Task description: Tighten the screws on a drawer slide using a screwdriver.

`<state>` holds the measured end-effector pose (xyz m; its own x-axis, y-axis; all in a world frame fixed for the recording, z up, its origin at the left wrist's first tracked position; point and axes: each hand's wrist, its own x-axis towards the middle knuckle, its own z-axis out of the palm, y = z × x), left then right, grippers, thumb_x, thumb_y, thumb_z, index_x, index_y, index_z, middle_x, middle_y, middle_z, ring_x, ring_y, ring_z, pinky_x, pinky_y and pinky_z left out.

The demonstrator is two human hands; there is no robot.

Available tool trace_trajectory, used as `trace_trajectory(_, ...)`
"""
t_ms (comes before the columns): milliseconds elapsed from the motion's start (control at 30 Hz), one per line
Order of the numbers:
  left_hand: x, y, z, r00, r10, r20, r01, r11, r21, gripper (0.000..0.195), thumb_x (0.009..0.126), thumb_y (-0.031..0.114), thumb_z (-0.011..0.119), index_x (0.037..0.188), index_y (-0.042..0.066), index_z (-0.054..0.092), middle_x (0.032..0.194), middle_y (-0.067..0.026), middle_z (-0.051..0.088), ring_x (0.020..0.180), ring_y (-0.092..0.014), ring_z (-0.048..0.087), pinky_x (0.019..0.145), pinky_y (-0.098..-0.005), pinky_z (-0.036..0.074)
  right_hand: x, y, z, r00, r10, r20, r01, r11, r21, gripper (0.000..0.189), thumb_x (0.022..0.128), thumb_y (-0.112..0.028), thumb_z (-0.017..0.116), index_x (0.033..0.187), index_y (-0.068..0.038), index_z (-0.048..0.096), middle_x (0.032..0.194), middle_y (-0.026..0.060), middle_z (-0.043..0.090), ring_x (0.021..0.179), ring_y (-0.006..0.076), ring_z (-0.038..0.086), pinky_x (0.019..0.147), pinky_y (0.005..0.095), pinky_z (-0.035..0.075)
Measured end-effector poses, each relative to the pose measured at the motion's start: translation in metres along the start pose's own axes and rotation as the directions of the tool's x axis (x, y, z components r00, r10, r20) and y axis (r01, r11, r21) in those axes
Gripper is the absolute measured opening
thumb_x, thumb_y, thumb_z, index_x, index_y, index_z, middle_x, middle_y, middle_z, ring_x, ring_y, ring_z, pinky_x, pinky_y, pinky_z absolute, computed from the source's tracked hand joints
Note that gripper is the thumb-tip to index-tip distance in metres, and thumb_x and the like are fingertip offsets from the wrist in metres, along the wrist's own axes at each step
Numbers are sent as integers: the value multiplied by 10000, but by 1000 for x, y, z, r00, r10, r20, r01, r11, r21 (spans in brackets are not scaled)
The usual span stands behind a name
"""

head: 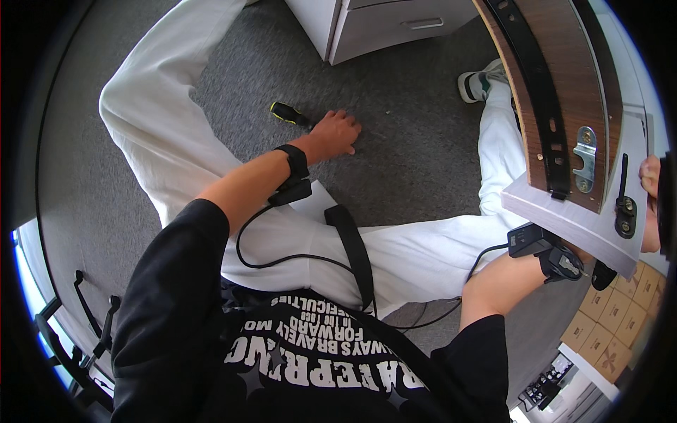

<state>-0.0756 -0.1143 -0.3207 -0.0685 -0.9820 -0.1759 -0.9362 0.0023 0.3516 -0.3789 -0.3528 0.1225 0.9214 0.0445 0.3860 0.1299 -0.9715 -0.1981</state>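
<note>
My left hand [334,133] is palm down, low over the grey carpet [412,158], with its fingers bent. A screwdriver's black and yellow handle [288,113] lies beside it; the shaft runs towards the hand and is mostly hidden. What lies under the palm cannot be seen. At the right, the fingers of my right hand [650,177] grip the far edge of a tilted drawer, the rest of that hand largely hidden. The drawer has a brown wooden side [576,79], a black slide rail [545,90], a metal hook bracket [585,158] and a pale front panel [571,222].
A white drawer cabinet [391,37] stands on the carpet ahead. My legs in white trousers [158,106] spread to both sides. A black strap [351,254] and cables cross my lap. Stacked cardboard boxes [608,322] stand at the lower right; black metal frame parts [100,328] are at the lower left.
</note>
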Motion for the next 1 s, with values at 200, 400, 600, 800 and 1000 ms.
trace_trajectory(200,2,1,9,998,-17,-65,8,992,-127,256,760,219,753,924,64,633,1033,-109,604,1086,-315,536,908,-435,440,70,-30,97,373,72,-925,0,997,77,485,961,-200,370,494,-82,430,458,46,403,486,164,440,535,278,383)
trace_trajectory(400,-3,-1,15,983,16,-185,-56,975,-213,189,737,133,747,865,81,618,963,-91,611,1025,-307,555,877,-432,443,62,-19,93,434,37,-900,28,998,55,461,953,-188,377,510,-75,435,463,43,407,481,163,433,528,275,376)
trace_trajectory(600,-1,5,15,985,71,-160,-85,993,-87,187,764,140,713,912,72,621,1021,-91,600,1041,-286,537,879,-420,444,59,-23,88,439,128,-889,34,987,158,487,964,-211,368,505,-67,445,457,46,397,488,161,434,540,285,384)
trace_trajectory(800,3,7,19,936,279,-215,-230,947,225,246,792,188,663,963,17,616,1075,-103,596,1078,-262,511,878,-388,448,16,-22,56,881,-78,-467,-49,966,-252,68,788,31,638,833,15,590,865,177,645,904,264,630,946,373,476)
trace_trajectory(1000,2,10,16,910,370,-189,-308,906,291,146,812,127,610,907,17,627,940,-79,619,1026,-233,551,848,-374,482,47,-55,90,574,225,-788,-468,879,-90,378,915,-135,291,656,-4,533,707,179,578,771,267,591,864,360,492)
